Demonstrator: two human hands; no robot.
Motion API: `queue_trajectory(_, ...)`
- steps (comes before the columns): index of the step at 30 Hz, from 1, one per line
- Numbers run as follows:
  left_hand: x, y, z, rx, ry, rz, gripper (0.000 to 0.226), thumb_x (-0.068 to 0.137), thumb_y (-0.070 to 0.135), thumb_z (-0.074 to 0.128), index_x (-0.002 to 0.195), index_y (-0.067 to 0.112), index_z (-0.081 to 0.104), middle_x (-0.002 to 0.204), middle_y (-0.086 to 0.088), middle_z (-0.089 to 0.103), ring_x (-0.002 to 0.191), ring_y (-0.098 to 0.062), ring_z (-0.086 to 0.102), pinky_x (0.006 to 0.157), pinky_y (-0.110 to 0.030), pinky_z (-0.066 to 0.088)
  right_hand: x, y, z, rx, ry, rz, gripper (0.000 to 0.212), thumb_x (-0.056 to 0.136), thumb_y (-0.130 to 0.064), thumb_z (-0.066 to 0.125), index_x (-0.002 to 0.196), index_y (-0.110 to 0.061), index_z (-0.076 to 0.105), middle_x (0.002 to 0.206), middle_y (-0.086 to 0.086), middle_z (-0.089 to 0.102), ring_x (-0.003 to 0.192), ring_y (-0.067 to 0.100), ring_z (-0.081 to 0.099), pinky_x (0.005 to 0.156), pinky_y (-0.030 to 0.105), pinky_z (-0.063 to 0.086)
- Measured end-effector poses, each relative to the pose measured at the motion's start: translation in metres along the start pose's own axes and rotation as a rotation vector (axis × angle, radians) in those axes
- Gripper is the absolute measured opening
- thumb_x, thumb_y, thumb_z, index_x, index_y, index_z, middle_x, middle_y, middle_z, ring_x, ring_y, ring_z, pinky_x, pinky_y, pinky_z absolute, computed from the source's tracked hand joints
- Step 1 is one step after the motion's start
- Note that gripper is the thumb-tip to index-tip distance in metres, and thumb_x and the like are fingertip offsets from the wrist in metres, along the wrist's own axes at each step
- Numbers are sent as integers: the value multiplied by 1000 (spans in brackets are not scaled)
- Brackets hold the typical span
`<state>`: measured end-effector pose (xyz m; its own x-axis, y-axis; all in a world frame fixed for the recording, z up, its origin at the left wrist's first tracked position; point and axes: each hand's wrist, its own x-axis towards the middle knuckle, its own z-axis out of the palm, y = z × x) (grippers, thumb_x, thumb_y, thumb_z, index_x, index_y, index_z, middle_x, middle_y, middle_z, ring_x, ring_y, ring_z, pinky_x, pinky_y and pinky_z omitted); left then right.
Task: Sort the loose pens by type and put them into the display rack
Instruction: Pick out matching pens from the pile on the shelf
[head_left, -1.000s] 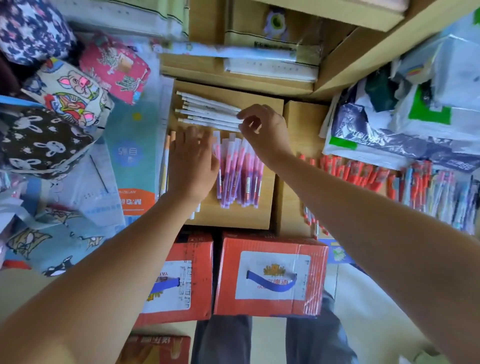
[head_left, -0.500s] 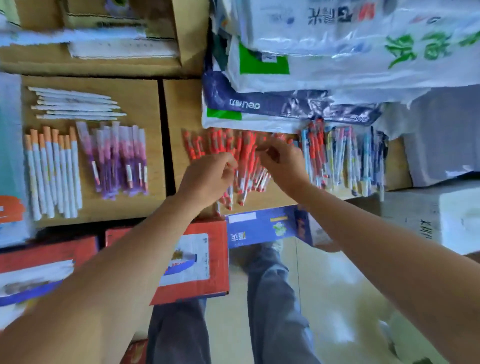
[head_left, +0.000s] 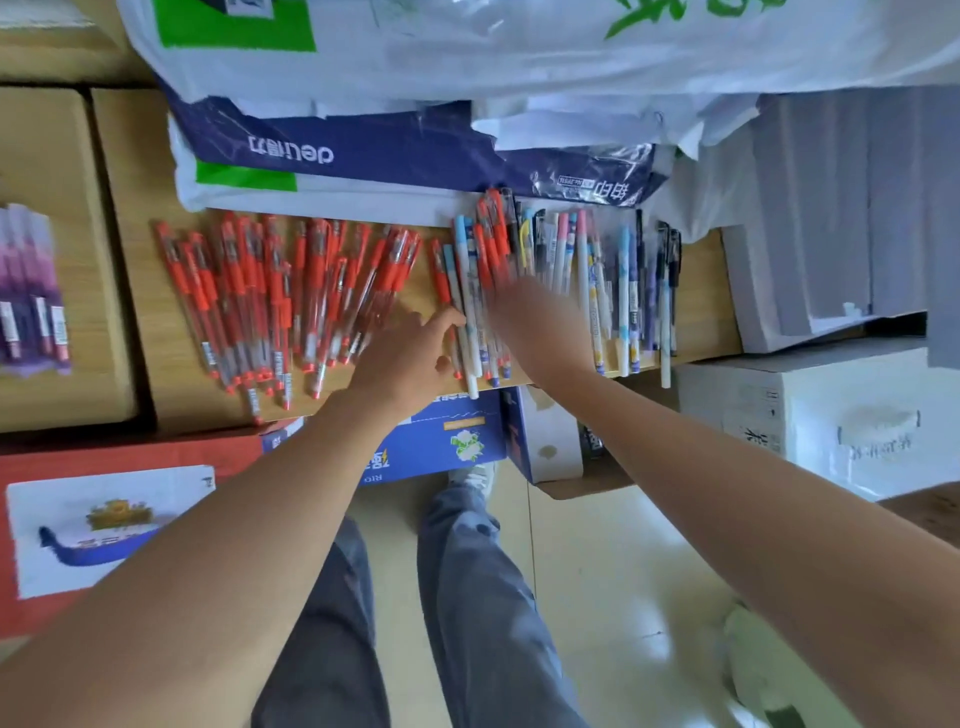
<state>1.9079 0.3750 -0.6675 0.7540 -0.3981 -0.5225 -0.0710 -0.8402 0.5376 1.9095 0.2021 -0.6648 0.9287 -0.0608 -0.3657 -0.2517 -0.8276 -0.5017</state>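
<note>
A loose heap of red-capped clear pens (head_left: 275, 291) lies on the wooden surface (head_left: 140, 332). To its right is a mixed row of patterned white, blue, pink and dark pens (head_left: 608, 291), with a few red ones among them. My left hand (head_left: 410, 353) rests at the gap between the two groups, fingers spread, fingertips touching a red pen and a pale blue pen. My right hand (head_left: 540, 332) lies blurred over the mixed pens, fingers extended. A row of purple pens (head_left: 31, 296) sits on the box at far left. No display rack is visible.
Blue and white plastic packs (head_left: 363, 150) lie behind the pens. White cartons (head_left: 810, 415) stand at right, a red box (head_left: 104, 509) and a blue box (head_left: 447, 441) below the surface. My legs and the tiled floor are underneath.
The view has swung right, away from the sorted white, orange and purple pens. Both hands moved right from the red heap to the edge of the mixed pens.
</note>
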Motion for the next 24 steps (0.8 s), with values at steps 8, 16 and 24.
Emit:
queue_trajectory(8,-7,-6,5,120,130,-87,22,92,15,55,114,12,56,93,-6,66,74,-23,64,60,-30,45,3,7,3,108,34,-16,3,88,-15,62,87,-14,59,60,-14,50,52,5,49,47,21,38)
queue_trajectory(16,13,4,12,11,279,-186,20,93,24,56,104,8,62,87,-6,69,75,-25,66,66,-37,53,6,6,4,171,72,9,10,88,-22,65,87,-13,62,59,-12,52,51,6,48,46,28,44)
queue_trajectory(24,35,20,20,-232,330,-341,37,85,43,67,95,8,62,84,-1,66,74,-20,62,69,-36,53,6,22,-12,231,18,38,7,91,-21,61,91,-13,62,68,4,64,54,13,56,51,26,47)
